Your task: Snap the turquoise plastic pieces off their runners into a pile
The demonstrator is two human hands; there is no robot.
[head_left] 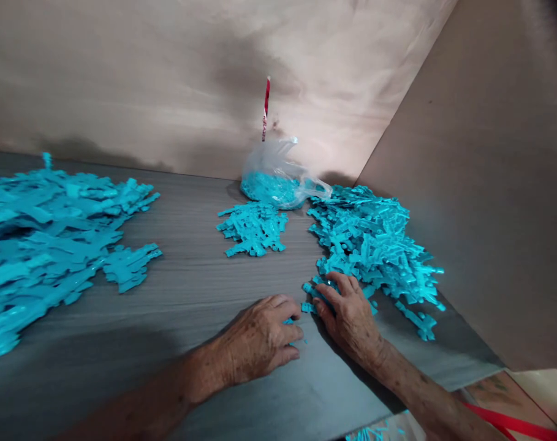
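The right hand reaches over the near edge of the right-hand pile, a thick heap of flat blue pieces. Its fingers are bent and loosely spread, coming down on a few loose pieces at that edge, some of which poke out past the fingertips on the side toward the other hand. The left hand is just beside it, a little nearer the wearer, with its fingers curled inward above the table. Bits of blue show at its fingers (small slivers, mostly hidden by the knuckles), and I cannot tell whether it pinches them or only curves around them.

Beyond the left hand, well clear of its fingers, sits a small heap of the same sort of blue pieces. Directly behind that heap, farther from both hands, a clear plastic bag holds more blue pieces, its handles flopping toward the right-hand pile. Above the bag, a narrow red-and-white strip stands upright against the pale back wall.

To the left of the left hand, well apart from it, a large pile spreads out of view. Below the right wrist, past the table's near edge, thin blue bits show, and a red band runs beside the right forearm.
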